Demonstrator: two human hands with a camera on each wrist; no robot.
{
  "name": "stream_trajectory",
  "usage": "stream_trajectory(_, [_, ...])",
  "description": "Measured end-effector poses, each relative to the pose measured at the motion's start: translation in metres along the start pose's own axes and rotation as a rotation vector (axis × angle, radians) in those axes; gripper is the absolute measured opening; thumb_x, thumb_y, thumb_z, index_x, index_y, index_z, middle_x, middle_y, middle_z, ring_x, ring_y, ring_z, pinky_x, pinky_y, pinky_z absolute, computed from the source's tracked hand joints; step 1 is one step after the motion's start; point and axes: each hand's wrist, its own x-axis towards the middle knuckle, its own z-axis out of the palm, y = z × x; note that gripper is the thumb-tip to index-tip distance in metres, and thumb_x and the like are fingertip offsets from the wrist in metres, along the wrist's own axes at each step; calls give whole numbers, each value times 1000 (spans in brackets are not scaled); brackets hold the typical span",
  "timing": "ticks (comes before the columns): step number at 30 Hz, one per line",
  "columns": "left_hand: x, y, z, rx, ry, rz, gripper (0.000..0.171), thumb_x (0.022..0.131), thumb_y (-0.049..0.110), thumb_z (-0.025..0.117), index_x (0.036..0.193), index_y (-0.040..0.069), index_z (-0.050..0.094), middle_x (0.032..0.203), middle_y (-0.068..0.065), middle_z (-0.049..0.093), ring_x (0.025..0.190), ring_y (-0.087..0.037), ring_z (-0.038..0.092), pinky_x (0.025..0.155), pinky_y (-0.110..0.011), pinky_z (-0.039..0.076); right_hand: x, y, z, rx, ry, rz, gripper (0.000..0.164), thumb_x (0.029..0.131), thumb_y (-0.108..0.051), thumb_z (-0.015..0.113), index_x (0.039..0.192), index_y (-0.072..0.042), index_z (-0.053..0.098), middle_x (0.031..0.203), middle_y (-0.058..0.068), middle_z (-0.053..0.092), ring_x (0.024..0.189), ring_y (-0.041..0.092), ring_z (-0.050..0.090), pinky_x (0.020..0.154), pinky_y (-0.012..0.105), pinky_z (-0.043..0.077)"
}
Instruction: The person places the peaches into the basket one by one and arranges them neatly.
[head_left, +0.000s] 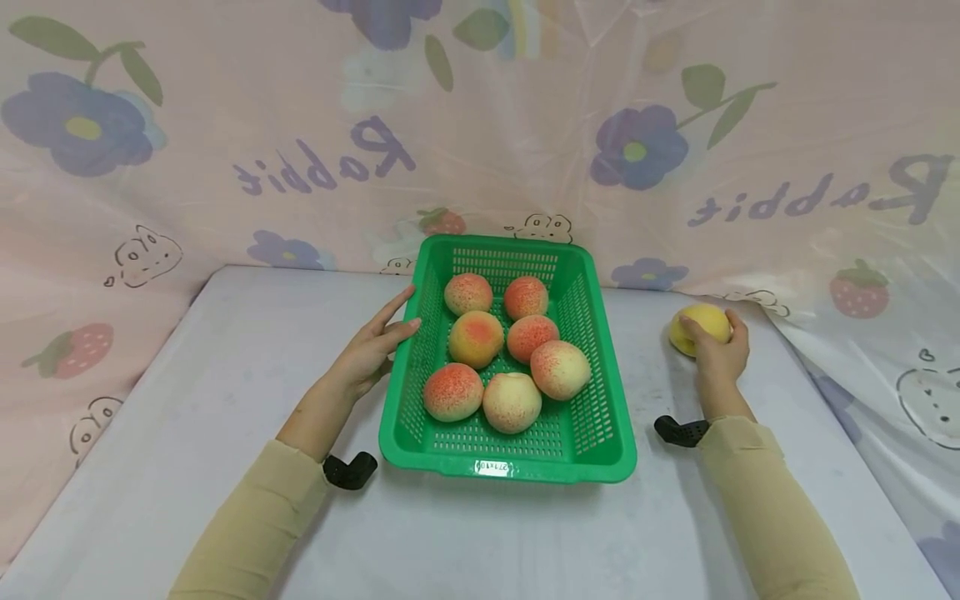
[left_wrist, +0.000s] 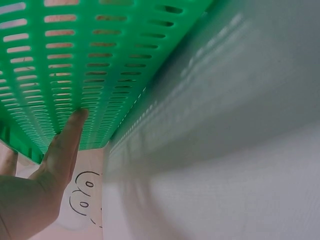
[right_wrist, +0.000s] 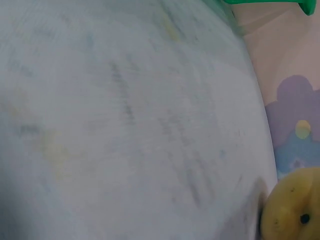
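A green plastic basket (head_left: 507, 468) with slotted walls stands mid-table, holding several red-and-cream peaches (head_left: 512, 402). At its left side is my left hand (head_left: 365, 354), fingers extended against the rim and outer wall. The left wrist view shows this hand (left_wrist: 52, 172) from below, one fingertip on the slotted wall (left_wrist: 95, 65). Off to the right of the basket, my right hand (head_left: 722, 350) grips a round yellow fruit (head_left: 705, 321) between thumb and fingers. That fruit (right_wrist: 295, 210) appears at the lower right corner of the right wrist view, with a dark dot in its dimple.
The white table (head_left: 465, 542) runs back to a hanging pink cloth (head_left: 510, 108) printed with flowers and rabbits. This cloth also drapes along both sides. A black wrist mount (head_left: 350, 471) juts from the left sleeve, another mount (head_left: 681, 431) from the right.
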Motion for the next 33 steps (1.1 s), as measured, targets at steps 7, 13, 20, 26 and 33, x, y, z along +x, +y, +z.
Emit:
stream_trajectory(7, [0, 0, 0, 5, 4, -4, 61, 100, 26, 53, 151, 41, 23, 127, -21, 54, 82, -12, 65, 75, -32, 55, -1, 3, -1, -31, -13, -4, 78, 85, -29, 71, 151, -31, 28, 158, -8, 22, 143, 9, 21, 117, 23, 16])
stream_trajectory(13, [0, -1, 0, 11, -3, -8, 60, 100, 27, 52, 151, 41, 22, 130, -22, 52, 85, -13, 65, 77, -34, 54, -7, 6, -3, 12, 3, 37, 76, 84, -29, 72, 148, -36, 31, 157, -2, 24, 138, 10, 25, 115, 24, 23])
stream_trajectory(20, [1, 0, 0, 11, -6, 0, 60, 100, 27, 52, 151, 41, 23, 126, -20, 56, 82, -12, 65, 77, -33, 54, -16, 1, -7, 156, 25, 55, 74, 82, -24, 76, 144, -35, 39, 141, -6, 32, 128, 9, 31, 107, 21, 34])
stream_trajectory(26, [0, 0, -1, 8, -3, 1, 60, 100, 27, 51, 151, 41, 23, 128, -21, 54, 83, -12, 65, 76, -32, 55, -26, -6, -11, 254, -24, 28, 74, 80, -17, 77, 143, -30, 41, 119, -8, 36, 115, 9, 40, 80, 13, 50])
stream_trajectory(33, [0, 0, -1, 7, 0, -1, 60, 100, 28, 52, 151, 42, 23, 129, -22, 54, 83, -12, 65, 74, -32, 55, -38, -14, -14, 363, -103, 1, 74, 78, -11, 80, 141, -26, 44, 114, -7, 41, 107, 10, 49, 65, 14, 53])
